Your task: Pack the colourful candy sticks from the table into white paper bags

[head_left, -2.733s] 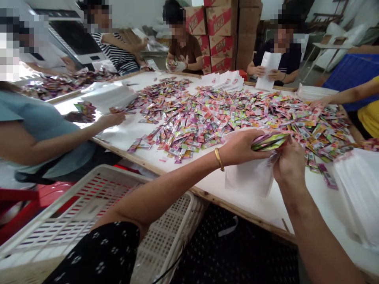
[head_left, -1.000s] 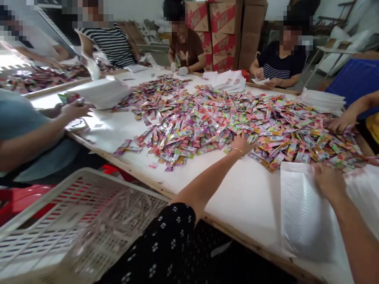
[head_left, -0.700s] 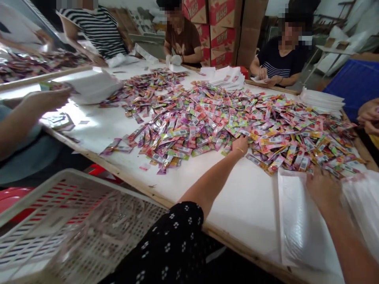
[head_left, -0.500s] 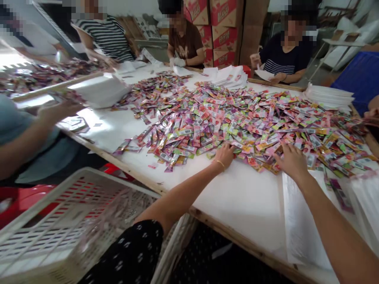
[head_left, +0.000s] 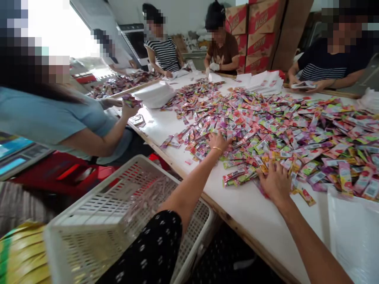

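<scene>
A wide heap of small colourful foil sachets (head_left: 263, 122) covers much of the white table (head_left: 225, 205). My left hand (head_left: 219, 141), with a thin gold bracelet at its wrist, lies on the heap's near left part, fingers apart. Farther right and nearer to me, my right hand (head_left: 275, 182) rests spread over sachets at the heap's front edge, palm down. Its fingertips touch several of them. Between my hands a small cluster of sachets (head_left: 237, 175) sticks out toward me. What lies under both palms is hidden.
A white plastic crate (head_left: 97, 221) stands below the table's wooden edge, at my left. Clear plastic bags (head_left: 355, 232) lie at right. White bags are stacked (head_left: 155, 94) at far left and piled (head_left: 263, 83) at the back. Co-workers sit around the table; one at left holds sachets (head_left: 132, 101).
The view has swung left. My right hand has come nearer to me along with some sachets, which now jut from the heap's front edge. My left hand's fingers have spread over the heap.
</scene>
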Demonstrator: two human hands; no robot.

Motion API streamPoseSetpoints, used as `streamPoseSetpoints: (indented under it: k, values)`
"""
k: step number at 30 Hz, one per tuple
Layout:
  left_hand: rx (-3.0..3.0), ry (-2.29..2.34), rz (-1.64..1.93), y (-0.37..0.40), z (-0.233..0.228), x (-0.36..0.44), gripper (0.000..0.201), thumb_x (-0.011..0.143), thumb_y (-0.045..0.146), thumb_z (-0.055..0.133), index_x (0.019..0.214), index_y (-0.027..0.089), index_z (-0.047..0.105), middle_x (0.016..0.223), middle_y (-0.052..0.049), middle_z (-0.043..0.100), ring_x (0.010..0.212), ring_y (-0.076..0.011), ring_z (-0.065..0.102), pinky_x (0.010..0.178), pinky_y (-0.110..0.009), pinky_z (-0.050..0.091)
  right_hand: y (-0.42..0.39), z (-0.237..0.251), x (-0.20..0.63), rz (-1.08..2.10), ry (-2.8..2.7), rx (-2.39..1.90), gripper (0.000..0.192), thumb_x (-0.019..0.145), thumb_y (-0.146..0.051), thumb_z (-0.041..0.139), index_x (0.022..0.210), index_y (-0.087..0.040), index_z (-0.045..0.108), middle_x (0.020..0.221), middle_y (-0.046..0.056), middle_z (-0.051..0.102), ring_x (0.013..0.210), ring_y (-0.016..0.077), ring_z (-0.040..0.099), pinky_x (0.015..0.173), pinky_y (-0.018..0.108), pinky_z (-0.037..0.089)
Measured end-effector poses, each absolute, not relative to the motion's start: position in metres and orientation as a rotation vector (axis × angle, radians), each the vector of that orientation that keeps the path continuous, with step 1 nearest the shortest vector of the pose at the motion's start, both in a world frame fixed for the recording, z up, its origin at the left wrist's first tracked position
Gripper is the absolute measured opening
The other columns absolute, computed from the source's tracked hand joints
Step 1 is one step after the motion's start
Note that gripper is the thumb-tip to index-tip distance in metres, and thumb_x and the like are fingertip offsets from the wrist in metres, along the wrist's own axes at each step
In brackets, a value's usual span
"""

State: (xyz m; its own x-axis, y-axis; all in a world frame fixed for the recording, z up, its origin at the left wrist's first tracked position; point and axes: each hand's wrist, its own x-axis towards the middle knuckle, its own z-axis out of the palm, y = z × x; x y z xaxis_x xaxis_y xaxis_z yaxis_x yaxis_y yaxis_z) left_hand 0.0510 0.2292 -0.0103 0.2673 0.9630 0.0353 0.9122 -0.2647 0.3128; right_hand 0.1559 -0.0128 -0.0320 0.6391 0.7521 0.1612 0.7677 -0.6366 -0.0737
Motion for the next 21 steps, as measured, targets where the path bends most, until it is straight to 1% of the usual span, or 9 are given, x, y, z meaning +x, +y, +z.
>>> streamPoseSetpoints:
  k: [3,5,7,10,12,14,17,19,21]
  values:
    - [2.389,1.664,0.199,0.242,-0.014,0.065,0.066,0.078,0.045,0.064,0.134,0.015,0.046,0.138,-0.023,0.043,0.127,-0.0362,0.042,0.100,-0.048,0.036,-0.006,-0.045,0.152,-0.051,-1.243,-2.785,0.075,0.088,-0.064,0.040,0.142,-0.011,0.039,0.136,0.022,0.047,0.120,0.0358,0.044,0.094,0.050,0.037]
    - [2.469,1.483,0.103,0.231,-0.018,0.067,0.054,0.076,0.030,0.066,0.126,0.014,0.053,0.130,-0.021,0.051,0.116,-0.0320,0.053,0.094,-0.039,0.042,-0.005,-0.050,0.159,0.040,-1.277,-2.773,0.071,0.090,-0.058,0.043,0.145,-0.014,0.036,0.136,0.020,0.047,0.122,0.0340,0.044,0.095,0.048,0.037]
    - [2.522,1.284,0.021,0.208,-0.023,0.060,0.041,0.075,0.023,0.064,0.115,0.016,0.059,0.117,-0.017,0.060,0.107,-0.0290,0.059,0.087,-0.035,0.044,-0.009,-0.050,0.167,0.084,-1.267,-2.749,0.065,0.091,-0.051,0.043,0.146,-0.017,0.034,0.142,0.017,0.043,0.126,0.0319,0.042,0.099,0.047,0.036]
    - [2.556,1.000,0.037,0.168,-0.030,0.039,0.021,0.074,0.022,0.062,0.094,0.019,0.065,0.097,-0.009,0.066,0.094,-0.0238,0.061,0.080,-0.030,0.044,-0.024,-0.039,0.170,-0.071,-1.208,-2.743,0.063,0.090,-0.041,0.049,0.147,-0.019,0.033,0.152,0.017,0.029,0.136,0.0329,0.030,0.106,0.051,0.028]
    - [2.469,0.823,0.135,0.149,-0.033,0.024,0.007,0.073,0.022,0.061,0.078,0.018,0.063,0.078,-0.004,0.064,0.079,-0.0185,0.059,0.070,-0.026,0.043,-0.038,-0.029,0.164,-0.236,-1.184,-2.685,0.062,0.089,-0.036,0.050,0.146,-0.019,0.033,0.152,0.017,0.026,0.138,0.0344,0.026,0.107,0.053,0.026]
    - [2.260,0.736,0.249,0.139,-0.032,0.013,0.007,0.072,0.022,0.059,0.067,0.017,0.060,0.061,0.001,0.055,0.063,-0.0133,0.052,0.059,-0.022,0.038,-0.055,-0.021,0.152,-0.220,-1.143,-2.601,0.056,0.091,-0.037,0.045,0.143,-0.019,0.038,0.144,0.018,0.037,0.129,0.0332,0.038,0.100,0.048,0.035]
    - [1.877,0.768,0.401,0.135,-0.026,0.007,0.010,0.070,0.023,0.060,0.064,0.015,0.058,0.053,0.005,0.048,0.052,-0.0081,0.044,0.050,-0.019,0.032,-0.077,-0.017,0.129,0.119,-1.085,-2.565,0.051,0.095,-0.046,0.036,0.139,-0.021,0.042,0.119,0.013,0.055,0.099,0.0266,0.057,0.079,0.037,0.046]
    - [1.678,0.802,0.489,0.135,-0.021,0.009,0.010,0.068,0.021,0.062,0.064,0.014,0.057,0.053,0.006,0.048,0.051,-0.0063,0.043,0.049,-0.017,0.031,-0.083,-0.018,0.116,0.261,-1.080,-2.584,0.054,0.095,-0.053,0.030,0.140,-0.025,0.039,0.114,0.011,0.058,0.091,0.0250,0.060,0.072,0.035,0.046]
    - [1.515,0.823,0.502,0.134,-0.018,0.014,0.009,0.067,0.020,0.064,0.065,0.013,0.058,0.054,0.006,0.050,0.051,-0.0059,0.045,0.050,-0.017,0.033,-0.078,-0.020,0.108,0.247,-1.075,-2.598,0.059,0.095,-0.058,0.028,0.142,-0.024,0.036,0.118,0.013,0.056,0.097,0.0272,0.060,0.072,0.036,0.047]
